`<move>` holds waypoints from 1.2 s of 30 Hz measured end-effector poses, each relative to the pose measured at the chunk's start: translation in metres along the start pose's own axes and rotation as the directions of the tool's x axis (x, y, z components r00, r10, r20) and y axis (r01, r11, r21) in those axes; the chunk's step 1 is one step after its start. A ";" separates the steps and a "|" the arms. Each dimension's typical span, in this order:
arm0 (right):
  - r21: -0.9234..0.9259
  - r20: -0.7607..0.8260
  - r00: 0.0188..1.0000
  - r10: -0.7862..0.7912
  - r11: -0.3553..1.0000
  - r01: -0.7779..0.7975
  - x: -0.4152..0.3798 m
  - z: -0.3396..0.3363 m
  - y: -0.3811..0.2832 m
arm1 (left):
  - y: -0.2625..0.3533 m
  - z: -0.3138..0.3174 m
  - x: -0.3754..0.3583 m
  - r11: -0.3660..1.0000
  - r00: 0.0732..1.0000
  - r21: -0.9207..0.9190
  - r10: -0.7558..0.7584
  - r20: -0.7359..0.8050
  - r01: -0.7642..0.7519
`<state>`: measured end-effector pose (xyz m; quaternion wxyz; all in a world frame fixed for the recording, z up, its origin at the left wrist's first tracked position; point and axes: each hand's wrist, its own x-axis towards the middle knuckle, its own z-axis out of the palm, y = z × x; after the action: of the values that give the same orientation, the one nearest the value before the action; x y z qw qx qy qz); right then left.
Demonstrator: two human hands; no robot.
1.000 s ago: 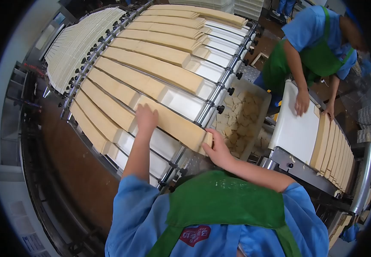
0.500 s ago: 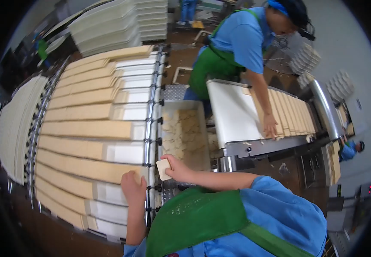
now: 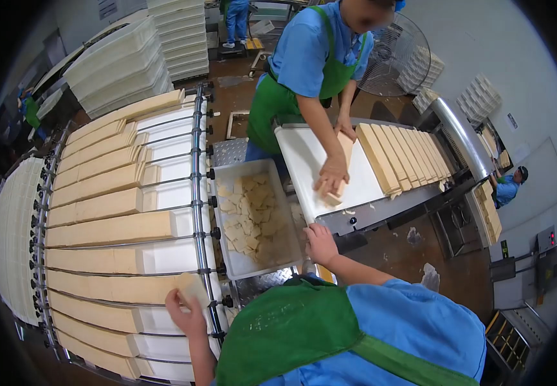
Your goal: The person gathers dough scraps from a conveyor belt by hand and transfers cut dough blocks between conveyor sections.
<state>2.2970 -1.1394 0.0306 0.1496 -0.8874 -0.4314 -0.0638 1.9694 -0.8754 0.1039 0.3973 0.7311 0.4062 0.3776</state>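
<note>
My left hand (image 3: 188, 313) is closed on a thin pale square sheet (image 3: 192, 289), slightly blurred, at the near right end of a row of the same sheets. Long rows of stacked pale sheets (image 3: 111, 228) lie between the metal rods of the left rack. My right hand (image 3: 321, 243) has its fingers stretched out by the near corner of the white conveyor belt (image 3: 301, 151), and nothing shows in it. Between rack and belt stands a white plastic bin (image 3: 219, 222) holding many loose, broken pale pieces (image 3: 249, 215).
Across the belt, a co-worker in a green apron (image 3: 291, 103) has both hands on a row of sheets (image 3: 344, 157). More rows (image 3: 407, 157) lie farther along the belt, before a metal roller cover (image 3: 462, 138). White trays (image 3: 121, 64) are stacked behind the rack.
My right hand has moved right from the rack edge to the belt corner, and the pale square it held is gone from it. My left hand has lifted a sheet. The co-worker's hands moved nearer.
</note>
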 end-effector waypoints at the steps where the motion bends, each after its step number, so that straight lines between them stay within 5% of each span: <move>1: 0.013 -0.011 1.000 -0.003 1.000 0.003 -0.001 0.001 0.001 | -0.006 -0.004 -0.005 0.981 0.997 -0.195 -0.038 -0.063 0.025; 3: 0.023 -0.014 1.000 0.017 1.000 -0.017 0.000 0.005 0.002 | -0.008 -0.026 -0.006 0.916 0.990 -0.393 -0.116 -0.081 0.076; 5: 0.021 -0.014 1.000 0.026 0.999 -0.026 0.003 0.008 0.001 | -0.018 -0.049 -0.006 0.946 0.977 -0.321 -0.103 -0.188 0.038; 8: -0.001 -0.003 1.000 0.022 1.000 -0.022 0.003 0.009 0.000 | -0.057 -0.078 -0.007 0.999 0.940 -0.051 -0.028 -0.340 0.011; 11: -0.017 0.008 1.000 0.013 1.000 -0.013 0.003 0.008 -0.001 | -0.071 -0.104 -0.009 0.853 0.996 0.521 0.024 -0.084 0.023; 15: -0.041 0.009 1.000 -0.008 0.999 0.008 0.003 0.011 0.000 | -0.067 -0.098 0.004 0.778 0.996 0.627 0.073 -0.061 -0.019; 18: -0.060 0.002 0.999 -0.035 0.998 0.035 0.003 0.014 0.004 | -0.066 -0.105 0.016 0.592 0.961 0.805 0.207 -0.181 0.025; 25: -0.048 0.033 0.999 -0.030 0.998 0.031 0.002 0.014 0.006 | -0.085 -0.123 0.024 0.604 0.985 0.797 0.128 -0.115 0.014; 28: -0.050 0.014 0.998 -0.059 0.997 0.059 0.002 0.017 0.008 | -0.076 -0.122 0.030 0.523 0.956 0.836 0.294 0.004 -0.164; 36: -0.046 0.052 0.996 -0.067 0.997 0.069 -0.001 0.013 0.013 | -0.065 -0.135 0.047 0.574 0.992 0.810 0.037 0.118 -0.118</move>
<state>2.3065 -1.1442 0.0154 0.1151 -0.8769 -0.4633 -0.0567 1.8504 -0.7730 0.1107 0.0177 0.8647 0.4841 0.1331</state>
